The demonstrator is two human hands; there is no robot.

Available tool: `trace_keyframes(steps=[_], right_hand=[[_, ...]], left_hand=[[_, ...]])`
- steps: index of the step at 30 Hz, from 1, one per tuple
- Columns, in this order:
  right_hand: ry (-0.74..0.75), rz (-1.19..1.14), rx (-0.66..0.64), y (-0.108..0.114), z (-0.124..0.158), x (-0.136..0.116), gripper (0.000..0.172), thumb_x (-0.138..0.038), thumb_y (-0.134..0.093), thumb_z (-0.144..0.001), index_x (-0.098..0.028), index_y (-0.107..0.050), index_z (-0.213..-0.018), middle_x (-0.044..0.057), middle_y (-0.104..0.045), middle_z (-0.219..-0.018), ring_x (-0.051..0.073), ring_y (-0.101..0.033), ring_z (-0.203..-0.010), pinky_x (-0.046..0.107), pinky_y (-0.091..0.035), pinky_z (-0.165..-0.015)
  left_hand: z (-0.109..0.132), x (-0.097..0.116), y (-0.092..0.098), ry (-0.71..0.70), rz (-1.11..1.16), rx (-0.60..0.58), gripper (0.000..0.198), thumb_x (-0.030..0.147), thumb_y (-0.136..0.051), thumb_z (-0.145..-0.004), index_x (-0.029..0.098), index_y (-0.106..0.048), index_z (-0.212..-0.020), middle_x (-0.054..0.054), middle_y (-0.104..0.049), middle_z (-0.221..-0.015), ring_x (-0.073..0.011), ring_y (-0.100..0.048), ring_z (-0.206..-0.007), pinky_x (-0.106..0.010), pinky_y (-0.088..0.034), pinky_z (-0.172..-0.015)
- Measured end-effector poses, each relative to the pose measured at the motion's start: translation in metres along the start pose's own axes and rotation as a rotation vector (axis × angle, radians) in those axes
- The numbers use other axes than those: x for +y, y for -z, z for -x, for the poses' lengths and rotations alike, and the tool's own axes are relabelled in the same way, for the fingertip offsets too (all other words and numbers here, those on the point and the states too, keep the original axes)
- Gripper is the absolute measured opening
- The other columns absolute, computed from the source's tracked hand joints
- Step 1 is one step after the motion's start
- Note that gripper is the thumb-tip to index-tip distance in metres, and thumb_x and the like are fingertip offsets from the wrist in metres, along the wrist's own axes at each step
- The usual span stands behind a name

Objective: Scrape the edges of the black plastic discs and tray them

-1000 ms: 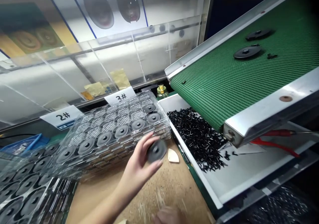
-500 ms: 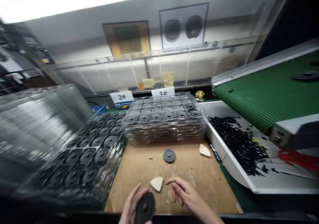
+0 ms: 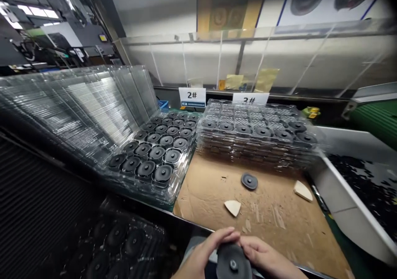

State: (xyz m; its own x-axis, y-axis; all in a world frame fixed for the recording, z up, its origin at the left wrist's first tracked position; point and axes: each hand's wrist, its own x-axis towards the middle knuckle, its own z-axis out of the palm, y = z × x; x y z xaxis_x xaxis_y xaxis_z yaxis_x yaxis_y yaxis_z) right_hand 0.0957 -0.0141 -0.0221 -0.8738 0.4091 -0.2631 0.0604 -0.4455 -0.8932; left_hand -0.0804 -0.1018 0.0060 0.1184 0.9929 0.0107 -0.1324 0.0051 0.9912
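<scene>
A round black rubber disc [image 3: 234, 261] with a small centre hub is held low in front of me. My left hand [image 3: 206, 250] grips it from the left, fingers curled over its top edge. My right hand [image 3: 262, 252] presses its fingers against the disc's right edge; some fingertips are hidden behind it. Beyond my hands, a grey-black disc [image 3: 249, 181] lies on the brown cardboard mat [image 3: 204, 200]. A cream wedge-shaped piece [image 3: 232, 207] rests nearer to me, and a second cream wedge [image 3: 303, 191] sits at the mat's right side.
An open clear tray [image 3: 173, 188] full of black discs stands at left, its lid raised. Stacked clear trays [image 3: 257, 146] back the mat. To the right are a white bin [image 3: 350, 200] of small black pieces and a green conveyor [image 3: 378, 119]. More discs [image 3: 116, 235] sit lower left.
My view has swung left. My right hand, previously apart with its index finger extended, is now against the disc's edge. The disc remains in my left hand.
</scene>
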Motion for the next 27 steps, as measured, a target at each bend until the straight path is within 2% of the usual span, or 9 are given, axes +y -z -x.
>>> trace_keyframes(steps=[4, 7, 10, 13, 15, 18, 21, 25, 27], right_hand=[[-0.020, -0.094, 0.127, 0.002, -0.022, 0.011, 0.055, -0.072, -0.056, -0.070, -0.016, -0.053, -0.071, -0.006, -0.042, -0.045, 0.004, -0.027, -0.037, 0.017, -0.018, -0.040], [-0.014, -0.109, 0.271, -0.003, -0.041, 0.012, 0.057, -0.074, -0.055, -0.069, -0.017, -0.050, -0.072, -0.009, -0.037, -0.042, 0.004, -0.021, -0.038, 0.018, -0.015, -0.040], [-0.024, -0.075, 0.378, -0.012, -0.053, 0.010, 0.061, -0.078, -0.050, -0.069, -0.017, -0.050, -0.074, -0.009, -0.034, -0.041, 0.004, -0.020, -0.037, 0.018, -0.015, -0.039], [-0.042, 0.029, 0.436, -0.012, -0.054, 0.005, 0.064, -0.078, -0.039, -0.075, -0.015, -0.055, -0.074, -0.006, -0.040, -0.042, 0.005, -0.025, -0.035, 0.019, -0.021, -0.037], [-0.036, 0.145, 0.490, -0.003, -0.048, 0.001, 0.065, -0.075, -0.035, -0.079, -0.015, -0.060, -0.077, -0.002, -0.047, -0.047, 0.008, -0.034, -0.037, 0.021, -0.029, -0.039], [-0.012, 0.375, 0.658, 0.022, -0.040, -0.001, 0.052, -0.062, -0.040, -0.086, -0.017, -0.064, -0.095, 0.004, -0.056, -0.068, 0.015, -0.052, -0.057, 0.027, -0.044, -0.056], [-0.026, 0.607, 0.793, 0.044, -0.040, 0.008, 0.037, -0.046, -0.049, -0.086, -0.021, -0.061, -0.111, 0.008, -0.054, -0.092, 0.019, -0.055, -0.071, 0.034, -0.047, -0.068], [0.000, 0.804, 0.721, 0.045, -0.049, 0.028, 0.025, -0.030, -0.053, -0.083, -0.024, -0.064, -0.105, 0.012, -0.051, -0.113, 0.025, -0.059, -0.088, 0.040, -0.048, -0.076], [0.056, 0.848, 0.640, 0.040, -0.052, 0.034, 0.022, -0.025, -0.050, -0.085, -0.025, -0.064, -0.102, 0.010, -0.056, -0.106, 0.023, -0.059, -0.089, 0.037, -0.049, -0.077]], left_hand=[[-0.013, -0.015, 0.005, 0.050, 0.246, 0.347, 0.056, 0.045, -0.077, -0.060, 0.031, -0.063, -0.112, -0.008, -0.064, -0.124, -0.0285, -0.055, -0.119, -0.039, -0.040, -0.104], [-0.027, -0.027, 0.005, 0.063, 0.341, 0.509, 0.055, 0.044, -0.080, -0.056, 0.032, -0.064, -0.108, -0.006, -0.064, -0.124, -0.0283, -0.054, -0.120, -0.038, -0.043, -0.103], [-0.040, -0.038, 0.007, 0.076, 0.417, 0.527, 0.069, 0.038, -0.085, -0.048, 0.038, -0.061, -0.112, -0.002, -0.062, -0.128, -0.0266, -0.053, -0.122, -0.034, -0.044, -0.102], [-0.054, -0.046, 0.009, 0.132, 0.524, 0.503, 0.072, 0.036, -0.085, -0.048, 0.036, -0.059, -0.116, -0.003, -0.064, -0.124, -0.0259, -0.054, -0.121, -0.031, -0.045, -0.100], [-0.063, -0.048, 0.010, 0.185, 0.620, 0.516, 0.075, 0.036, -0.085, -0.049, 0.035, -0.057, -0.118, -0.004, -0.066, -0.121, -0.0257, -0.057, -0.118, -0.031, -0.047, -0.098], [-0.073, -0.045, 0.012, 0.210, 0.747, 0.558, 0.068, 0.038, -0.083, -0.052, 0.031, -0.058, -0.116, -0.005, -0.067, -0.116, -0.0272, -0.060, -0.112, -0.034, -0.049, -0.095], [-0.079, -0.040, 0.015, 0.236, 0.848, 0.569, 0.060, 0.039, -0.081, -0.057, 0.026, -0.062, -0.112, -0.007, -0.068, -0.115, -0.0301, -0.060, -0.112, -0.039, -0.049, -0.095], [-0.084, -0.033, 0.019, 0.294, 0.915, 0.565, 0.057, 0.035, -0.081, -0.058, 0.029, -0.064, -0.111, -0.005, -0.069, -0.113, -0.0274, -0.061, -0.110, -0.037, -0.049, -0.096], [-0.086, -0.032, 0.019, 0.302, 0.916, 0.559, 0.056, 0.035, -0.081, -0.059, 0.030, -0.064, -0.112, -0.005, -0.069, -0.115, -0.0261, -0.062, -0.109, -0.035, -0.049, -0.095]])
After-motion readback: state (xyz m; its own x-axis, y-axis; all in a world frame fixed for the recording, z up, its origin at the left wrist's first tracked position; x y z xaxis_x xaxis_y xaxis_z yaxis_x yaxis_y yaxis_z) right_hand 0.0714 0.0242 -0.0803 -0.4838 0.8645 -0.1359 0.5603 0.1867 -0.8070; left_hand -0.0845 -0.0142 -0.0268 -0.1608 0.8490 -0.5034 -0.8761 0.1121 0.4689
